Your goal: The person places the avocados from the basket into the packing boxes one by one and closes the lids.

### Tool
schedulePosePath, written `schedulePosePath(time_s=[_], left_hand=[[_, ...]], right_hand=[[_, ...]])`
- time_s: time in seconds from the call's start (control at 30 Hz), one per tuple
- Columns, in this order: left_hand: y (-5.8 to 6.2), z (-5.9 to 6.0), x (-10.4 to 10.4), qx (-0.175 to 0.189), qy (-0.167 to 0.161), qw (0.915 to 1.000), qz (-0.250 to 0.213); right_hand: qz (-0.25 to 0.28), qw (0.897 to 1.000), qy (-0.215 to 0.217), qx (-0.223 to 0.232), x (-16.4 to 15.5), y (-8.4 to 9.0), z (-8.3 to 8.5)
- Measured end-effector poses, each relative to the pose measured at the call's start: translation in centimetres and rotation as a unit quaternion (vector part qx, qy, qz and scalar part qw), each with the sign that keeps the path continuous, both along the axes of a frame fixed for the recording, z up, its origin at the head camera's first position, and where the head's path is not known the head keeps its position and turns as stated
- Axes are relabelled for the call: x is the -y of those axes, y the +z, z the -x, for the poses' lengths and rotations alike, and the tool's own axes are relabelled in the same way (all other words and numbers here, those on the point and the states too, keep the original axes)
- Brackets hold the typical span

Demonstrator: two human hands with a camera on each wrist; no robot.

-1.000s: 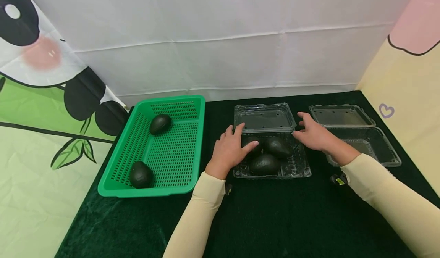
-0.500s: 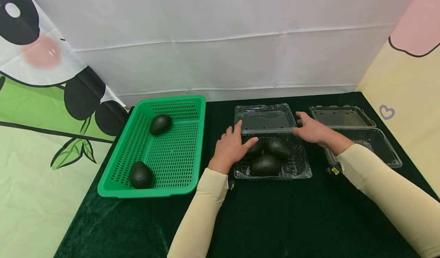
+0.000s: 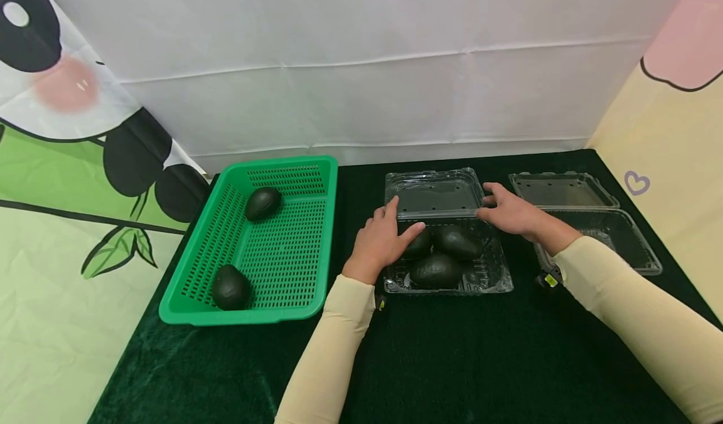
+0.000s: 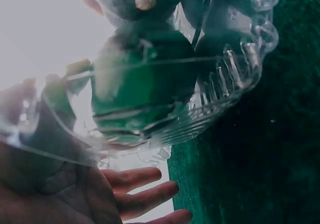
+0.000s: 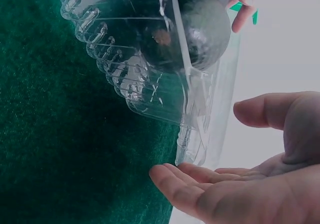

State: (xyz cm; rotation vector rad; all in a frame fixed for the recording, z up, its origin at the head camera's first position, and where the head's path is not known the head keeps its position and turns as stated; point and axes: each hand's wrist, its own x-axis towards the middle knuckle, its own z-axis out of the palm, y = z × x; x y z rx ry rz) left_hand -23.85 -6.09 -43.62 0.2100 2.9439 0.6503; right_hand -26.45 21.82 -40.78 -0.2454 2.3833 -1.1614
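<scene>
A clear plastic clamshell box [image 3: 499, 281] sits mid-table with three dark avocados [image 3: 435, 270] inside. Its lid [image 3: 435, 192] lies open and flat behind it. My left hand [image 3: 384, 236] is at the box's left side, forefinger on the lid's near left corner and thumb over the tray. My right hand [image 3: 508, 212] touches the lid's right edge with straight fingers. The left wrist view shows an open palm [image 4: 100, 199] beside the box wall [image 4: 225, 84]. In the right wrist view, spread fingers [image 5: 200, 194] lie under the lid's rim [image 5: 200, 134].
A green perforated basket [image 3: 248, 316] stands at the left, with one avocado [image 3: 263, 203] at its back and another [image 3: 230, 287] at its front. An empty open clamshell [image 3: 615, 239] lies at the right. White and printed cloth walls close in the dark green table.
Both hands have crept a little farther back toward the open lid. The left forefinger now reaches its corner, and the right hand has closed on its right edge.
</scene>
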Motion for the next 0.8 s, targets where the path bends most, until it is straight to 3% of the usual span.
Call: schedulePosePath(time_s=[0.8], left_hand=[[1.3,-0.1,0.2,-0.016,0.013,0.999,-0.04]], right_hand=[[0.032,0.999,-0.015,-0.032,-0.5,1.8,-1.3]])
